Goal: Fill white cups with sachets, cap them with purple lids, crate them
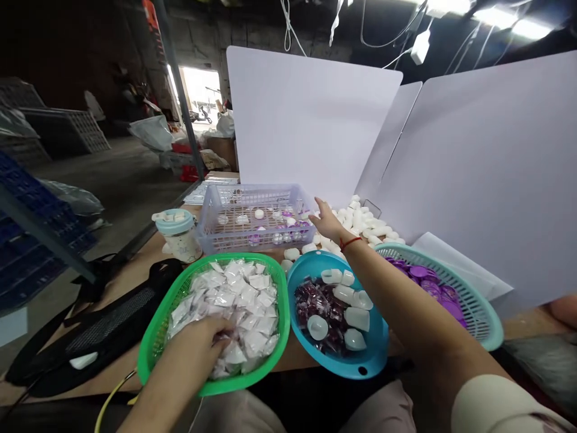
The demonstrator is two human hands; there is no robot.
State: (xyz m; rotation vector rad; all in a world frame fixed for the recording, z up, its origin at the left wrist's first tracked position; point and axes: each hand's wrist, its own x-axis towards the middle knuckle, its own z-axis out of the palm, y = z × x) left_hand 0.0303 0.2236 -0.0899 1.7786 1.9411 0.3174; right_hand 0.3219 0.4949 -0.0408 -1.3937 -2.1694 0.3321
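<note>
My left hand [205, 340] reaches into the green basket [148, 343], its fingers curled down around one of the small white plastic-wrapped packets [255, 343]. Packets partly hide the fingertips. My right hand [325, 220] is stretched out beside the right end of the clear plastic crate [225, 243], open with fingers apart, and no object shows in it. Round white and purple pieces [283, 236] lie in the crate. Near the right hand is a heap of small white plastic pieces [376, 227]. Below my right forearm, a blue basin [360, 364] holds dark purple wrapped packets [311, 300] and white scoop-like cups [357, 319].
A pale green basket [493, 331] of purple lids [424, 279] stands at right. To the left are a lidded cup [184, 240] and a black mesh bag [117, 319]. White panels [311, 114] rise behind the table, and a metal post [183, 90] stands at its left.
</note>
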